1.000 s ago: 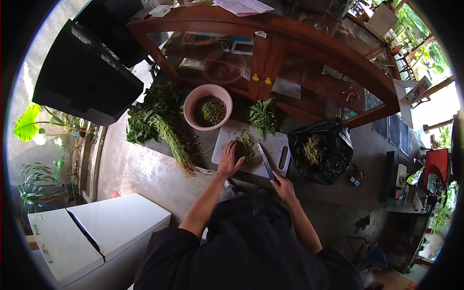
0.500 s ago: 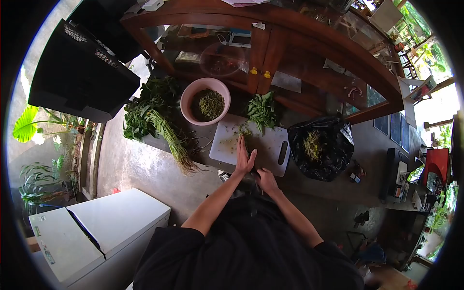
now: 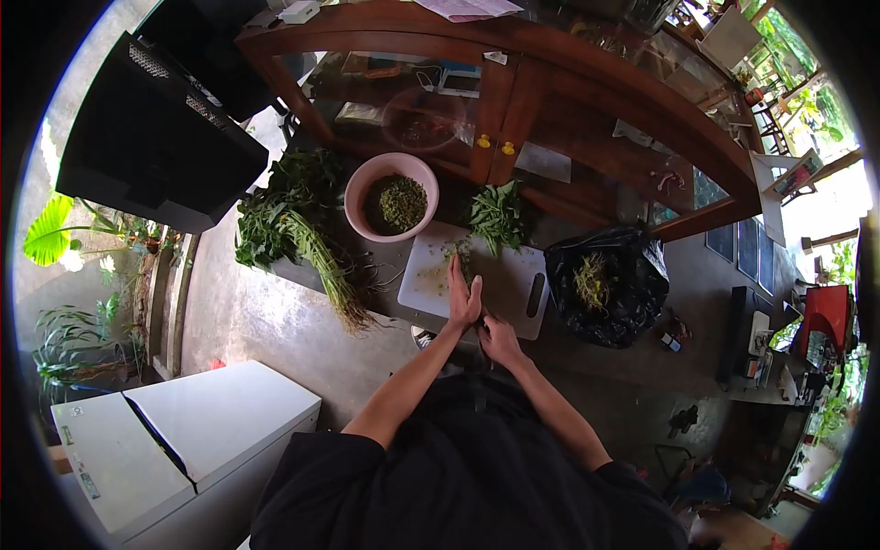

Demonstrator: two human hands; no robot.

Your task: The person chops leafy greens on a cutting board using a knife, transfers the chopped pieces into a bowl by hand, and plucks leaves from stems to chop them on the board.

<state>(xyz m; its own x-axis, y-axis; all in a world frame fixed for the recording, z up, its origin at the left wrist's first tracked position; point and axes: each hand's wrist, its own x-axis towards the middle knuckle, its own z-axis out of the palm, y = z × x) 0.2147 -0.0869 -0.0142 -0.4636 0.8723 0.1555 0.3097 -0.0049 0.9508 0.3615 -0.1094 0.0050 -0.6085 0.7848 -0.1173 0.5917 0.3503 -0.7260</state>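
A white cutting board (image 3: 426,291) with a dark handle slot lies at the counter's front edge, scattered with chopped green bits (image 3: 456,247). Over its middle my left hand (image 3: 463,298) is stretched flat, fingers straight and together, pointing away from me. My right hand (image 3: 500,342) is closed around the handle of a knife at the board's near edge; the blade is mostly hidden beside my left hand. Behind the board, a small pile of leafy greens (image 3: 496,215) rests on the counter. A pink bowl (image 3: 354,216) of chopped greens stands at the back left.
Long-stemmed greens with roots (image 3: 316,252) lie on the left. A black plastic bag (image 3: 632,307) holding root trimmings (image 3: 591,280) sits right of the board. Behind stands a wooden glass-door cabinet (image 3: 500,119). A white refrigerator (image 3: 229,417) is at lower left.
My right hand has shifted slightly left and down, closer to my left wrist. My left hand stays nearly in place on the board. The whole view has tilted slightly.
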